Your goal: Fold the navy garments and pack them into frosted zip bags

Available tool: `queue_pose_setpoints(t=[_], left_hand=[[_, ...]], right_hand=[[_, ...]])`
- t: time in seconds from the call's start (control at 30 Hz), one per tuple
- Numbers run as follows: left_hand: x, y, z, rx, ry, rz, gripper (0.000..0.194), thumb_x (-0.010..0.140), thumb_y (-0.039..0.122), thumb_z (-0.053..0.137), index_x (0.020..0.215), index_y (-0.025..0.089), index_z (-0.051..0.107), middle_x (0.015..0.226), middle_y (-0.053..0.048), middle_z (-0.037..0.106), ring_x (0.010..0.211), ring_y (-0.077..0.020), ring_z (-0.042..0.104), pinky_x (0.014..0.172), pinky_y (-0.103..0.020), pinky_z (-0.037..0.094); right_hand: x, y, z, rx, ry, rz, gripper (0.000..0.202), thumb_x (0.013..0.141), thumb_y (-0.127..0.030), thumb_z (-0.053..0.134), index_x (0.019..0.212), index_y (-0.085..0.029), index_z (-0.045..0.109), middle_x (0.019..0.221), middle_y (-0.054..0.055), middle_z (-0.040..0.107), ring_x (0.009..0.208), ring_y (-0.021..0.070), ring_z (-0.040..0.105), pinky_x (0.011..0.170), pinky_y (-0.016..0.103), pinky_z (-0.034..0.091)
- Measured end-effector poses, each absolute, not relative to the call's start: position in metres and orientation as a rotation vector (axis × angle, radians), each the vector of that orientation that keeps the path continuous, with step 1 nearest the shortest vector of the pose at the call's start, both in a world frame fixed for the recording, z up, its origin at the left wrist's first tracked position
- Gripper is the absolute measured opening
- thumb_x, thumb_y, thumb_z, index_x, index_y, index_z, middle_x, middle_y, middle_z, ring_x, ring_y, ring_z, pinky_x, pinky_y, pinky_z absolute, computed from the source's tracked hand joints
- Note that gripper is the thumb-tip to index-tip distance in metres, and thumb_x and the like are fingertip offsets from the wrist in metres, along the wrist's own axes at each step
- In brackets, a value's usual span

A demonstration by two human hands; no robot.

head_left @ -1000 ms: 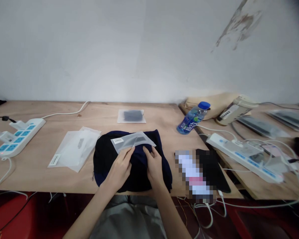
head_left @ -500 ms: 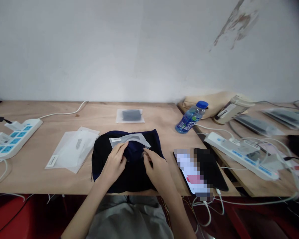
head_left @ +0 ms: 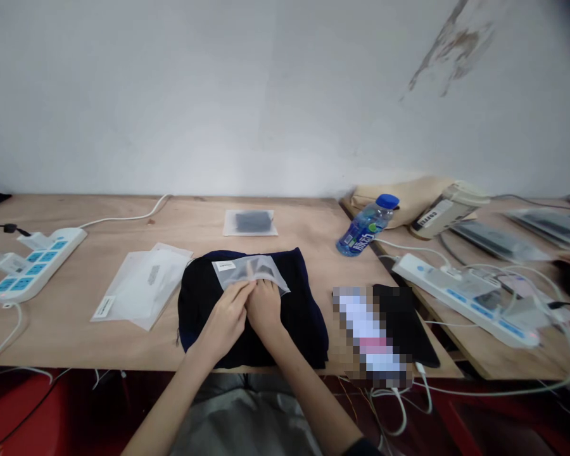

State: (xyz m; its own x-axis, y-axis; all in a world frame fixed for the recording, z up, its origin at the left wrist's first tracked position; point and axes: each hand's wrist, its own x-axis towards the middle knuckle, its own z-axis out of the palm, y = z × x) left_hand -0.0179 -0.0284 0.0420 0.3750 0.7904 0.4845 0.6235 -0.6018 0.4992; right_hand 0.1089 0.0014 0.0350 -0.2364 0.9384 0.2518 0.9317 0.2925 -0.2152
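Observation:
A frosted plastic bag (head_left: 232, 272) with a white label lies on a folded black cloth with navy edges (head_left: 294, 329) in front of me. My left hand (head_left: 225, 316) pinches the near edge of the bag between thumb and fingers. Right beside it, my right hand (head_left: 265, 307) has its fingers close together at the bag's mouth, and the tips seem to reach inside. What they hold, if anything, is hidden. Something dark shows faintly through the right part of the bag.
To the left lie several frosted bags (head_left: 142, 285) and a power strip (head_left: 42, 263). Behind the cloth is a bag with a dark item (head_left: 254, 221). On the right are a blue-capped bottle (head_left: 363, 231), a coffee cup (head_left: 444, 212), a phone (head_left: 368, 329), a black tablet-like slab (head_left: 408, 326) and another power strip (head_left: 465, 301).
My right hand has moved left and forward to the bag's mouth, next to my left hand. The bag lies flatter, and the navy cloth between the hands no longer shows.

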Motion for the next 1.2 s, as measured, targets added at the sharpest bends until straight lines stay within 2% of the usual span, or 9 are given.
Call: queue_pose_setpoints(t=[0.1,0.23,0.33,0.47,0.57,0.7,0.93,1.1,1.2], left_hand=[[-0.026,-0.026,0.048,2.362,1.288,1.124,0.059,0.085,0.001,0.044,0.14,0.025,0.046,0.13,-0.007,0.058,0.122,-0.0194,0.055,0.106,-0.036,0.047],[-0.043,-0.032,0.059,2.254,1.337,1.214,0.036,0.088,0.015,0.053,0.121,0.027,0.062,0.125,-0.005,0.061,0.117,-0.0194,0.058,0.103,-0.035,0.047],[-0.055,-0.043,0.06,1.99,1.585,1.307,0.023,0.09,0.027,0.054,0.108,0.024,0.068,0.113,-0.006,0.066,0.102,-0.0193,0.064,0.088,-0.032,0.052],[-0.066,-0.052,0.045,1.582,1.916,1.153,0.029,0.089,0.044,0.053,0.095,0.02,0.068,0.08,-0.004,0.07,0.067,-0.0181,0.063,0.06,-0.028,0.048],[-0.066,-0.052,0.034,1.506,1.863,1.003,0.039,0.089,0.052,0.049,0.076,0.02,0.066,0.069,-0.004,0.069,0.064,-0.0191,0.063,0.059,-0.027,0.044],[-0.062,-0.046,0.03,1.484,1.749,1.033,0.039,0.087,0.053,0.051,0.071,0.019,0.063,0.068,-0.003,0.068,0.063,-0.0175,0.061,0.058,-0.026,0.041],[-0.059,-0.044,0.031,1.514,1.648,0.982,0.038,0.088,0.05,0.05,0.064,0.02,0.053,0.059,0.002,0.056,0.055,-0.0126,0.052,0.056,-0.023,0.036],[-0.059,-0.048,0.026,1.525,1.596,0.992,0.037,0.089,0.049,0.048,0.066,0.02,0.051,0.058,0.003,0.052,0.056,-0.0127,0.049,0.056,-0.023,0.035],[-0.058,-0.048,0.022,1.517,1.589,1.007,0.036,0.089,0.048,0.048,0.066,0.02,0.051,0.061,0.003,0.052,0.058,-0.0128,0.049,0.057,-0.024,0.035]], right_hand=[[0.106,0.005,0.045,-1.611,-2.241,0.172,0.03,0.096,-0.018,0.042,0.115,-0.009,0.064,0.107,0.018,0.069,0.106,0.0284,0.062,0.095,0.044,0.048],[0.128,-0.015,0.062,-1.242,-2.329,0.28,0.038,0.097,-0.02,0.039,0.132,-0.013,0.054,0.131,0.016,0.059,0.124,0.0249,0.053,0.103,0.041,0.045],[0.139,-0.039,0.066,-1.312,-2.276,0.224,0.047,0.091,-0.011,0.039,0.136,-0.015,0.051,0.141,0.015,0.052,0.128,0.0262,0.05,0.104,0.042,0.046],[0.132,-0.053,0.056,-1.45,-2.307,0.274,0.046,0.086,-0.006,0.04,0.127,-0.012,0.06,0.133,0.016,0.059,0.114,0.0274,0.059,0.098,0.043,0.051],[0.121,-0.049,0.047,-1.371,-2.31,0.343,0.049,0.086,-0.005,0.039,0.131,-0.009,0.057,0.135,0.017,0.058,0.116,0.0265,0.059,0.099,0.042,0.05],[0.111,-0.04,0.039,-1.115,-2.185,0.508,0.057,0.085,-0.003,0.036,0.14,-0.014,0.047,0.138,0.015,0.055,0.126,0.0225,0.053,0.104,0.041,0.047],[0.104,-0.045,0.038,-1.112,-1.921,0.481,0.025,0.09,-0.012,0.045,0.107,-0.019,0.061,0.101,0.009,0.063,0.097,0.0193,0.062,0.086,0.032,0.052],[0.1,-0.048,0.031,-1.153,-2.094,0.232,0.02,0.095,-0.022,0.048,0.103,-0.022,0.066,0.086,0.005,0.059,0.075,0.0155,0.058,0.067,0.025,0.048],[0.098,-0.046,0.025,-1.142,-2.113,0.135,0.021,0.097,-0.022,0.047,0.094,-0.021,0.068,0.08,0.004,0.059,0.07,0.0142,0.056,0.065,0.025,0.045]])
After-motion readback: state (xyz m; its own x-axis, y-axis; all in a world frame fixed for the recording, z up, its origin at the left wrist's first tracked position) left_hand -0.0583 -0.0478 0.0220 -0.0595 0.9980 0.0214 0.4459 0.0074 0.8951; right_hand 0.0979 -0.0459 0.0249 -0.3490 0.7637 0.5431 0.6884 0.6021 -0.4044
